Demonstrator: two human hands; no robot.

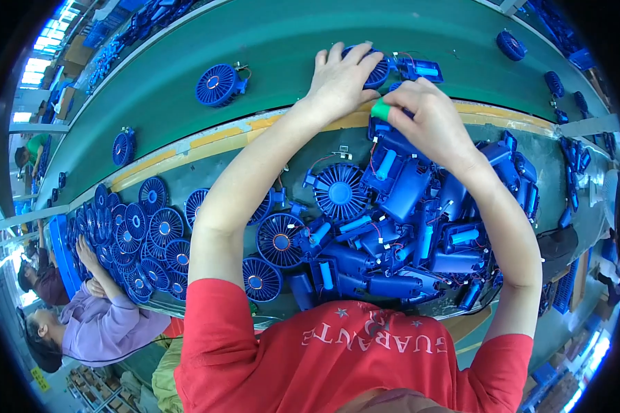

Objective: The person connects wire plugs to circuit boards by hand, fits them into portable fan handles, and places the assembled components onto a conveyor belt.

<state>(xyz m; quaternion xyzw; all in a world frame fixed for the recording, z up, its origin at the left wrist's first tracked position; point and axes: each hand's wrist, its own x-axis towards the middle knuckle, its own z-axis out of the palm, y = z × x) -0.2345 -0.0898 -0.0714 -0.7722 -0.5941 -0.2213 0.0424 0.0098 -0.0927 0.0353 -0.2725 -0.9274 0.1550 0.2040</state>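
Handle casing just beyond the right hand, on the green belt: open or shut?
Open: the casing shows its light-blue cylinder exposed, without a cover.

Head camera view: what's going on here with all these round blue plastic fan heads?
A person in a red short-sleeved shirt reaches both bare hands forward. The left hand is spread over a round blue plastic fan head on the smooth green belt. The right hand, a green wrap on one digit, is curled beside it; whatever it may hold is hidden. Nearer the body lies a heap of blue plastic handle casings, with more fan heads to the left.
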